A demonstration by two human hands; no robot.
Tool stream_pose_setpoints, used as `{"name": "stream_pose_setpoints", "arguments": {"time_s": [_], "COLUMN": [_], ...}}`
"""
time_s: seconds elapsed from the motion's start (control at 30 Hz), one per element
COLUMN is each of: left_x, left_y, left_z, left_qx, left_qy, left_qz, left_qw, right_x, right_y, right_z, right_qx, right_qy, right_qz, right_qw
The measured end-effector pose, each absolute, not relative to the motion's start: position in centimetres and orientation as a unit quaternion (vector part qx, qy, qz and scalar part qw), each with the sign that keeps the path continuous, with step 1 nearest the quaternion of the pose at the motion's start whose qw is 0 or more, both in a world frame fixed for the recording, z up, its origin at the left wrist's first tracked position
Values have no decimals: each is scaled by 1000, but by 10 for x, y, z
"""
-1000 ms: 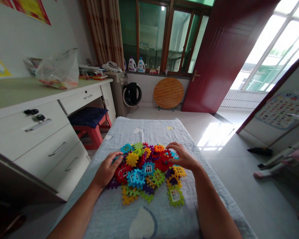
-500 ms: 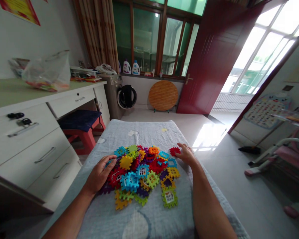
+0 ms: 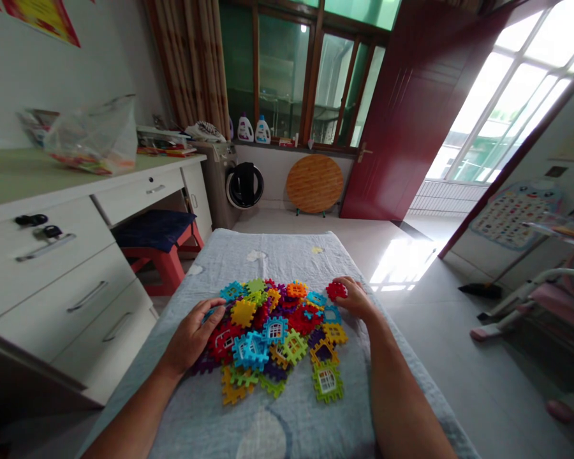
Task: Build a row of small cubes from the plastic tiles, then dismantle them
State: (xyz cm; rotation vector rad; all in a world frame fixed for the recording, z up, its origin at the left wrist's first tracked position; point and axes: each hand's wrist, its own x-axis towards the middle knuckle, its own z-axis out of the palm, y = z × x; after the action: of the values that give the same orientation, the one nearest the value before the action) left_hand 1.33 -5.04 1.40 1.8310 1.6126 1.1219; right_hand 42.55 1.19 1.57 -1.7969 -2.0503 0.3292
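Note:
Several colourful notched plastic pieces lie heaped on a cloth-covered table [image 3: 263,417]. My left hand [image 3: 191,335] rests at the heap's left edge, fingers curved around a blue piece [image 3: 210,313] that is mostly hidden. On the heap's right side, my right hand [image 3: 356,298] has its thumb and fingers closed on a red piece [image 3: 335,291]. A yellow piece [image 3: 243,313] and light blue pieces [image 3: 250,349] lie on top of the pile. Nearest me on the right is a green piece with a white window [image 3: 328,381].
A white desk [image 3: 52,185] with a plastic bag [image 3: 95,140] stands on the left, above a red stool [image 3: 160,239]. Behind are a washing machine [image 3: 217,185], a round wooden board [image 3: 314,183] and a red door [image 3: 411,108]. A pink chair [image 3: 562,293] is at right.
The fingers of my right hand have drawn in around the red piece, which has turned slightly. My left hand is almost unmoved. The whole view has shifted a little.

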Motion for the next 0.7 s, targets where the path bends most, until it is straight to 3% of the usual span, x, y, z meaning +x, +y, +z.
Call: {"name": "stream_pose_setpoints", "arguments": {"time_s": [0.7], "left_x": [13], "left_y": [-50], "left_z": [13], "left_qx": [667], "left_qy": [592], "left_qz": [394], "left_qw": [221], "right_x": [423], "right_y": [16], "right_z": [15], "right_qx": [-685], "right_qy": [-708], "right_qz": [99], "right_qw": [139]}}
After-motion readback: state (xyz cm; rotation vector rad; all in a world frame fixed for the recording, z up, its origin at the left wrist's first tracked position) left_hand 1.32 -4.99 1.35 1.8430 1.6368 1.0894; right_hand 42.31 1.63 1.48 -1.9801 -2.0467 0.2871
